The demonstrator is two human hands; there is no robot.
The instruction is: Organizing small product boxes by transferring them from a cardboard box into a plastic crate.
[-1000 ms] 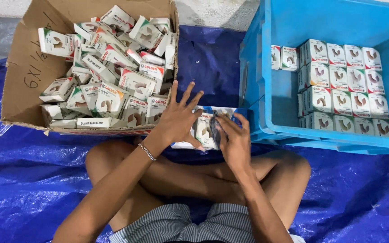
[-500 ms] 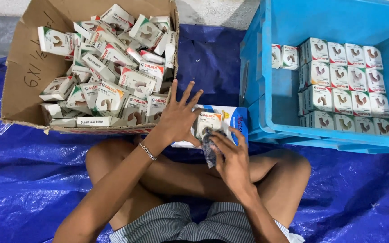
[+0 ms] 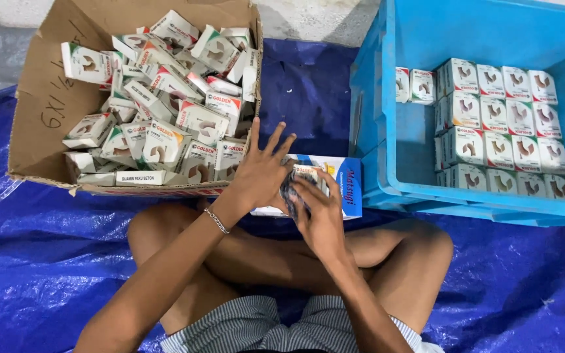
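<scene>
My left hand (image 3: 261, 174), a bracelet on its wrist, lies with fingers spread over a small white box (image 3: 306, 171) and holds it against a flat blue and white carton (image 3: 348, 185) resting in front of my crossed legs. Pinched in my right hand (image 3: 320, 212) is a dark patterned cloth (image 3: 288, 190), which it presses onto the near side of that small box. The two hands touch over the box, and most of the box is hidden beneath them.
An open cardboard box (image 3: 40, 111) at upper left holds several loose small white boxes (image 3: 165, 98). A blue plastic crate (image 3: 387, 131) on the right has the same boxes stacked in neat rows (image 3: 498, 124). A blue tarp (image 3: 34, 261) covers the floor.
My right hand drew back toward me with the cloth, then moved up and left again onto the small box. My left hand stayed on the box.
</scene>
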